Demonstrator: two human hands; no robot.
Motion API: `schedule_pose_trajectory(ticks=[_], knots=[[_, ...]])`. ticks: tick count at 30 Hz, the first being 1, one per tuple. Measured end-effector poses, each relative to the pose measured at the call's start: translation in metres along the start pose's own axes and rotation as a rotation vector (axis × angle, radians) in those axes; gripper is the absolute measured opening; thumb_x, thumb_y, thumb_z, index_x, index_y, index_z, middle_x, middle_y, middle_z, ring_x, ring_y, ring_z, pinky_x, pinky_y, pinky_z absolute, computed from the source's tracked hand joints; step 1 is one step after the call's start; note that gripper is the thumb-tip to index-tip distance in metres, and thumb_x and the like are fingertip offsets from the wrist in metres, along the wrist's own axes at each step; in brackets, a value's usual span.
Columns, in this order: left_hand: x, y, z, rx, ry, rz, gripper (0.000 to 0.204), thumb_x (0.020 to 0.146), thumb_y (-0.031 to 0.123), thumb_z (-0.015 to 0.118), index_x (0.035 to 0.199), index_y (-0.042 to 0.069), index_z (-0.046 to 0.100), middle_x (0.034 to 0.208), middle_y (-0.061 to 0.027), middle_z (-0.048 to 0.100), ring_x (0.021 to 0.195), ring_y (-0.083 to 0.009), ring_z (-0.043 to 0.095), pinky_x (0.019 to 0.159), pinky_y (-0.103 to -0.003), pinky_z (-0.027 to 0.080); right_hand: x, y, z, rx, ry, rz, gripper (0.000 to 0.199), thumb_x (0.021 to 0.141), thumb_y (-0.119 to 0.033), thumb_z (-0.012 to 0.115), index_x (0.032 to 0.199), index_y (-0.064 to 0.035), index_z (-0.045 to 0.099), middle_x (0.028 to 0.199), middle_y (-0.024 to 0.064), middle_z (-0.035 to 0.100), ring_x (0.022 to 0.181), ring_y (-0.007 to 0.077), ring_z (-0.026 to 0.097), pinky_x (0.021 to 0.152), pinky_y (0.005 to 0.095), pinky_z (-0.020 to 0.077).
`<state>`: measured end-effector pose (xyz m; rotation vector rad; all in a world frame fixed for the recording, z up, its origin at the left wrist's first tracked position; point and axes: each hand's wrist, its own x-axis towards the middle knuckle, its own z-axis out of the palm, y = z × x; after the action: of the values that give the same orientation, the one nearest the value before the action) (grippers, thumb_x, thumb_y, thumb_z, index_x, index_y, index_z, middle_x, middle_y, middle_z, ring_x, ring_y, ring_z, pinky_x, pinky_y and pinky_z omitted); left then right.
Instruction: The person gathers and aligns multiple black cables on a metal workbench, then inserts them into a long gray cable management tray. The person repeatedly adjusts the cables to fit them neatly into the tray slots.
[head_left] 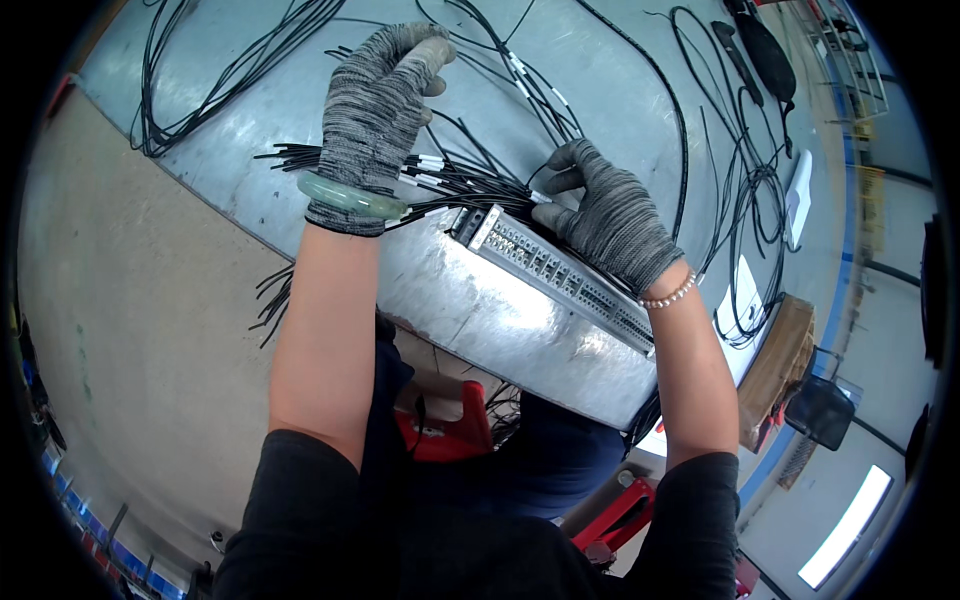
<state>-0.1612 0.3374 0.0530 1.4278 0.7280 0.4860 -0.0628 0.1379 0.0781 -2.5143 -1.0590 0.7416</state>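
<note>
My left hand (372, 120), in a grey knitted glove with a green bangle (350, 196) at the wrist, is over the metal table. Its fingers curl inward, and whatever they hold cannot be made out. Beneath that wrist runs a bundle of black wires (470, 182) with white marker sleeves. My right hand (612, 218), gloved alike and wearing a bead bracelet (670, 288), has its thumb and fingers closed round wires at the bundle's right end. Just below lies a long grey terminal strip (560, 275) with rows of metal contacts, angled down to the right.
More black cables (215, 105) loop at the table's far left, and a tangle of them (750, 190) lies at the right. A black-handled tool (738, 62) rests at the far right. A cardboard box (780, 365) stands beyond my right forearm. Something red (450, 425) is below the table edge.
</note>
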Motion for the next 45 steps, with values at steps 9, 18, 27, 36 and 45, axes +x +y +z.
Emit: schedule_pose_trajectory(ticks=[9, 18, 27, 36, 45], knots=[[-0.007, -0.002, -0.013, 0.167, -0.026, 0.120, 0.021, 0.091, 0.024, 0.063, 0.103, 0.008, 0.069, 0.094, -0.0016, 0.070, 0.075, -0.0070, 0.058, 0.061, -0.021, 0.047, 0.013, 0.025, 0.002, 0.349, 0.020, 0.009, 0.015, 0.087, -0.013, 0.067, 0.099, -0.0047, 0.067, 0.090, 0.0075, 0.070, 0.081, 0.0143, 0.064, 0.079, 0.0294, 0.0531], [-0.034, 0.000, -0.022, 0.688, -0.511, -0.031, 0.027, 0.079, 0.018, 0.077, 0.099, 0.004, 0.067, 0.090, -0.0063, 0.069, 0.086, -0.0160, 0.064, 0.081, -0.031, 0.053, 0.032, 0.042, 0.000, 0.024, 0.192, 0.069, 0.021, 0.085, -0.016, 0.068, 0.105, -0.0072, 0.066, 0.097, 0.0094, 0.070, 0.085, 0.0191, 0.066, 0.084, 0.0319, 0.0527], [-0.044, -0.009, -0.044, 0.937, -0.617, 0.038, 0.051, 0.072, 0.007, 0.078, 0.118, 0.001, 0.059, 0.108, -0.0123, 0.067, 0.102, -0.0229, 0.064, 0.092, -0.032, 0.050, -0.008, 0.056, -0.009, 0.288, -0.058, -0.066, 0.023, 0.083, -0.005, 0.068, 0.106, -0.0062, 0.063, 0.108, 0.0103, 0.063, 0.102, 0.0184, 0.062, 0.094, 0.0291, 0.0517], [-0.039, -0.021, -0.041, 1.116, -0.527, 0.256, 0.031, 0.081, 0.004, 0.064, 0.112, 0.004, 0.060, 0.103, -0.0124, 0.067, 0.095, -0.0262, 0.065, 0.087, -0.034, 0.051, -0.031, 0.044, -0.014, -0.403, -0.130, -0.142, 0.022, 0.083, -0.009, 0.066, 0.103, -0.0006, 0.066, 0.116, 0.0104, 0.060, 0.097, 0.0211, 0.064, 0.092, 0.0295, 0.0516], [-0.025, -0.022, -0.018, 0.939, -0.233, 0.324, 0.019, 0.086, 0.011, 0.065, 0.105, 0.007, 0.062, 0.093, -0.0096, 0.066, 0.085, -0.0215, 0.064, 0.079, -0.034, 0.052, -0.032, 0.077, -0.017, 0.120, 0.016, -0.111, 0.007, 0.090, -0.007, 0.061, 0.093, -0.0015, 0.059, 0.091, 0.0096, 0.066, 0.088, 0.0174, 0.063, 0.083, 0.0307, 0.0530]])
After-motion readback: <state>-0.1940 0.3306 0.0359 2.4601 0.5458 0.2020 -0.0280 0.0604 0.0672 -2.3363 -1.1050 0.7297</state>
